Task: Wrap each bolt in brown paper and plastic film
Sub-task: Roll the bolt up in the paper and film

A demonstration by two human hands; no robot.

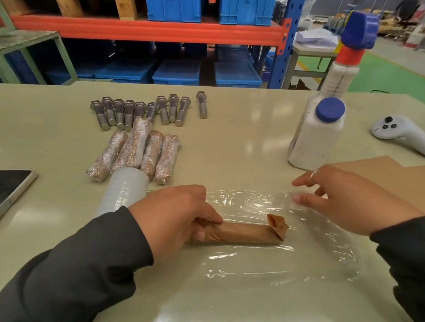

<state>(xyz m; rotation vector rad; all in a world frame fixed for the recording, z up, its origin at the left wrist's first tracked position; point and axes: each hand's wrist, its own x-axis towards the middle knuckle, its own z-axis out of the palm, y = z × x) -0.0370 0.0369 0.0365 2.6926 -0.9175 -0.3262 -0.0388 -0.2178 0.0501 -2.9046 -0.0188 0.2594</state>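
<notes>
left hand [177, 213]: I pinch the paper-wrapped bolt's [245, 231] left end
right hand [348, 198]: fingers relaxed, holding nothing, over the film's [275, 261] far edge
film: spread flat under my grip

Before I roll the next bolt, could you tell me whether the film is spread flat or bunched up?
Spread flat. The film lies open on the table with light wrinkles, and the paper-wrapped bolt rests on it.

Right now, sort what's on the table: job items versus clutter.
Job: paper-wrapped bolt held by left hand; plastic film sheet; film roll; bare bolts; finished wrapped bolts; brown paper.
Clutter: phone; white bottle; white controller.
</notes>
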